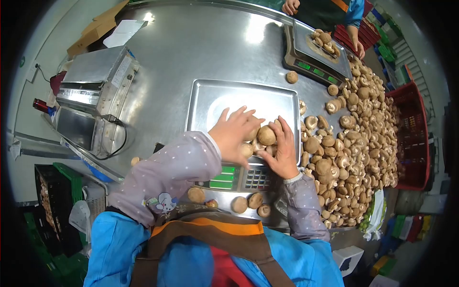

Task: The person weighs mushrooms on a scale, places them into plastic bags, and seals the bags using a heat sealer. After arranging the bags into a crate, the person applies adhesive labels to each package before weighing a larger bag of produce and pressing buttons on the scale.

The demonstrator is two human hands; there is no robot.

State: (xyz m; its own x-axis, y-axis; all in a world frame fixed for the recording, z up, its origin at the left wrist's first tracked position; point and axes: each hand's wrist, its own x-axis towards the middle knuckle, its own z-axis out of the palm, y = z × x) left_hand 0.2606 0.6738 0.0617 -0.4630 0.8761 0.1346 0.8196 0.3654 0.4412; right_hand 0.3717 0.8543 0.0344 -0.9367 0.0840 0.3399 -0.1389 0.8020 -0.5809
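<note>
Clustering between both hands (231,137): brown mushrooms (267,136), metal tray (203,103) around.

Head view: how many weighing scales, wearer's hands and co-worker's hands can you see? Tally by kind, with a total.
Weighing scales: 2 (near scale, far scale)
Wearer's hands: 2 (left hand, right hand)
Co-worker's hands: 2
Total: 6

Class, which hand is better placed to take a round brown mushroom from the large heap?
Probably the right hand: it is nearer the heap; the left hand is farther across the rectangular silver metal tray.
</note>
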